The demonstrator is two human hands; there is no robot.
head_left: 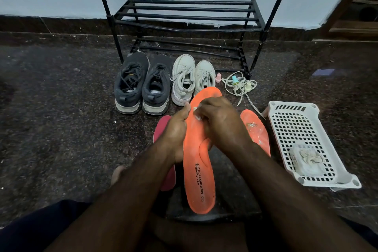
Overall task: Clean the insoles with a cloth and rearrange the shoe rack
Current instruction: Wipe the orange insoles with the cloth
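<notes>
So in the head view you're mid-wipe: your left hand (177, 129) grips the left edge of the orange insole (199, 161) at frame center, and your right hand (219, 122) is curled on top, pinching a small white cloth (196, 109) against it. The second orange insole (256, 131) lies on the floor just right, still speckled with crumbs, and a pink insole (163, 127) peeks out on the left. Next up looks like finishing this one, then swapping. The black shoe rack (184, 16) up top holds nothing yet; dark sneakers (143, 84) and white sneakers (192, 79) wait in front of it.
</notes>
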